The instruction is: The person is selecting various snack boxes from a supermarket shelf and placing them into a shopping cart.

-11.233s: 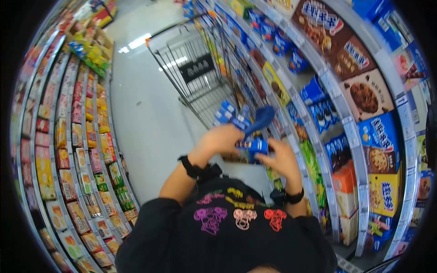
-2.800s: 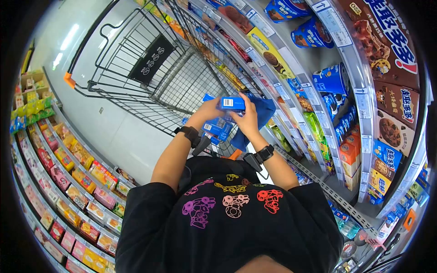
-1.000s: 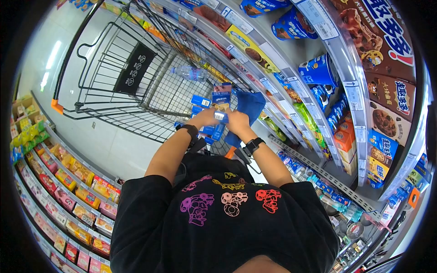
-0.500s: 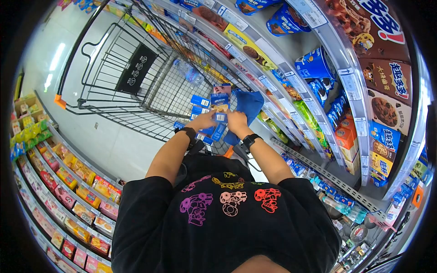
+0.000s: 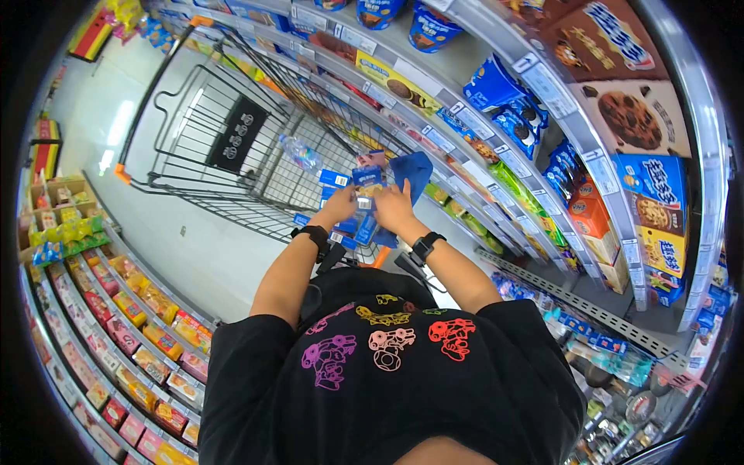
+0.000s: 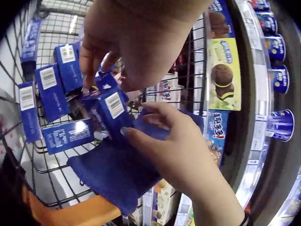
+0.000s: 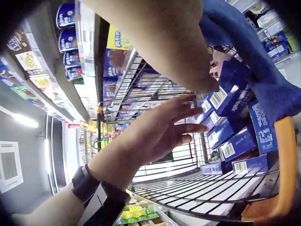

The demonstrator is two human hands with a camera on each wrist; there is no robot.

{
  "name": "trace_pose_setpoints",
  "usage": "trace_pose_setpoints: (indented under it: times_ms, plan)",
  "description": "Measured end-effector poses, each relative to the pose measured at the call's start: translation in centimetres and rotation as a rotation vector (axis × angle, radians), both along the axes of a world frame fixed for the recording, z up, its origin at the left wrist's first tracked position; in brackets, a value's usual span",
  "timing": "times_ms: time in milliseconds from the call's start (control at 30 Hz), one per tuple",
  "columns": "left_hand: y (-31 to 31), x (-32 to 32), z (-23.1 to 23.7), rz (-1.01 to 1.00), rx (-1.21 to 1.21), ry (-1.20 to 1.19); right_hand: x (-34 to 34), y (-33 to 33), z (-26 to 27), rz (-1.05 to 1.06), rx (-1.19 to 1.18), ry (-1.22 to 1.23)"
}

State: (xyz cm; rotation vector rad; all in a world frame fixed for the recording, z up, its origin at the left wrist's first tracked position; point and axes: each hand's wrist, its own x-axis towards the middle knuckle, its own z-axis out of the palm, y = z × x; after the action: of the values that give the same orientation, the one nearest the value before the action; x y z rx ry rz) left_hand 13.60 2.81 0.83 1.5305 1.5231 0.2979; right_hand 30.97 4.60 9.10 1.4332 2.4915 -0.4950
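In the head view, a blue box (image 5: pixel 364 204) with a barcode stands on other blue boxes (image 5: pixel 334 178) in the cart's near end. My left hand (image 5: pixel 339 206) is at its left side; the left wrist view shows its fingers hanging loosely by the box's top (image 6: pixel 114 104). My right hand (image 5: pixel 394 208) is at its right, fingers loosely bent, its thumb touching the box. Dark blue cloth (image 5: pixel 411 172) hangs over the cart's side, beside my right hand. In the right wrist view my left hand (image 7: pixel 150 132) holds nothing; my right fingertips are hidden there.
The wire cart (image 5: pixel 186 182) has a clear bottle (image 5: pixel 301 153) inside. Shelves of cookie boxes (image 5: pixel 655 182) and blue cups (image 5: pixel 434 27) run close along the right. Lower shelves of packaged snacks (image 5: pixel 151 364) curve along the left, across a pale floor (image 5: pixel 182 232).
The fingers that were pinching the barcoded box have loosened, with a right finger now raised. The head view has turned slightly, and the cart and shelves appear shifted.
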Motion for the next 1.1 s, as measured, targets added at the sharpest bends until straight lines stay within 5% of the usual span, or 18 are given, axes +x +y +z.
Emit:
trace_pose_setpoints:
  times_ms: [67, 233, 533, 867, 1100]
  plan:
    - [0.8, -0.4, 1.7, 0.005, 0.088, 0.102, 1.1, -0.2, 1.4, 0.001, 0.064, 0.164]
    - [3.2, 3.6, 15.2, -0.012, 0.221, 0.198, 5.7, -0.8, 5.3, -0.077, 0.13, 0.485]
    - [4.6, 22.5, 41.7, -0.226, 1.048, -0.328, 23.2, -0.9, 19.4, -0.111, 0.384, 1.016]
    - [2.5, 41.0, 53.3, -0.505, 1.593, -0.693, 42.4, -5.1, 39.1, -0.077, 1.648, 0.743]
    - [3.5, 52.0, 59.3, -0.606, 1.826, -0.549, 53.0, -6.8, 47.1, -0.231, 2.075, 0.374]
